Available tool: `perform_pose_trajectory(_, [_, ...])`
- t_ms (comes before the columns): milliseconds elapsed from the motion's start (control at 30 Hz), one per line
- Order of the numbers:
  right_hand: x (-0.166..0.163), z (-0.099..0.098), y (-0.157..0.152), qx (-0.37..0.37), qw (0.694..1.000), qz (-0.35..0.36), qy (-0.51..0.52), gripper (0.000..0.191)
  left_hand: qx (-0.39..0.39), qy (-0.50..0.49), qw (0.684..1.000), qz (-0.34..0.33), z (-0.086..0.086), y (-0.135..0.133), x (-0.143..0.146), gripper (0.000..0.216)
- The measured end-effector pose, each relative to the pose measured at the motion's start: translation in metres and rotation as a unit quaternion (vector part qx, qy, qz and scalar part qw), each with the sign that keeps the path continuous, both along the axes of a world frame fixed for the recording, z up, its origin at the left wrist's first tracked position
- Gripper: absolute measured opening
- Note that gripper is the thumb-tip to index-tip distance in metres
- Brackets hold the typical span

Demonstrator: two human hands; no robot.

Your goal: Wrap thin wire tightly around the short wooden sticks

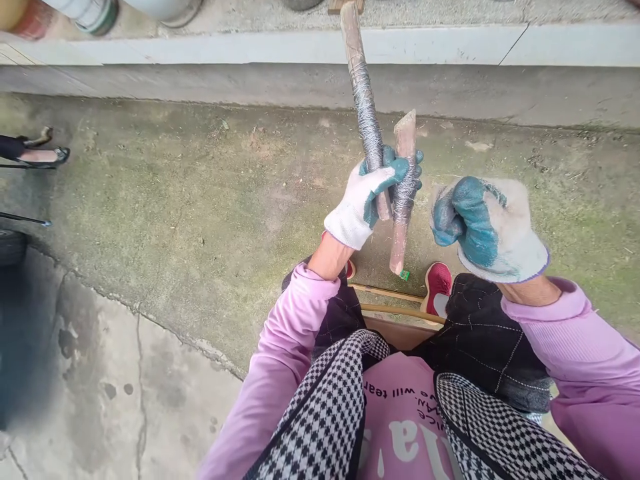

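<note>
While the gloved left hand [364, 193] grips two wire-wound wooden sticks [366, 110], the rubber-coated right hand [483, 223] clenches.

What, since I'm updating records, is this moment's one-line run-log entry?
Left hand: holds longer wire-wound stick and shorter wire-wound stick | Right hand: closed, contents unclear

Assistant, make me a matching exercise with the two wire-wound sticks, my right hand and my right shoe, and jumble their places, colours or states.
1. longer wire-wound stick
2. shorter wire-wound stick
3. right hand
4. right shoe

A. red
B. fingers curled in
C. between the other stick and a gloved fist
D. upper end near the picture's top edge

Pairs: 1-D, 2-C, 3-B, 4-A
</note>
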State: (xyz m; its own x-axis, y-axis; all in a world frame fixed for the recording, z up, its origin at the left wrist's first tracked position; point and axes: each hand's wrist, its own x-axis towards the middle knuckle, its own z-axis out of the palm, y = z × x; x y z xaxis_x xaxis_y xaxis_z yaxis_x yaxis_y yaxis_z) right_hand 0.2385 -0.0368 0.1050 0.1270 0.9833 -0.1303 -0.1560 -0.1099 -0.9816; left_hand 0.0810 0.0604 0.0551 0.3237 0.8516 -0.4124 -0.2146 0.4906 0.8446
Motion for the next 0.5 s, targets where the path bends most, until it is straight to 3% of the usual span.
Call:
perform_pose_trajectory(100, [0.003,0.001,0.002,-0.008,1.0,0.016,-0.022,0.074,0.014,0.021,0.999,0.033,-0.007,0.009,-0.002,0.015])
perform_pose_trajectory(200, [0.008,-0.009,0.011,-0.034,0.998,0.002,-0.056,0.058,0.008,0.056,0.997,0.055,-0.011,0.019,-0.004,0.009])
perform_pose_trajectory(367, [0.025,-0.049,0.033,-0.114,0.986,0.002,-0.124,0.033,-0.02,0.113,0.991,0.068,-0.008,0.028,-0.007,0.026])
perform_pose_trajectory(500, [0.045,-0.075,0.047,-0.142,0.983,0.064,-0.101,0.029,-0.031,0.118,0.991,0.047,-0.014,0.027,-0.007,0.043])
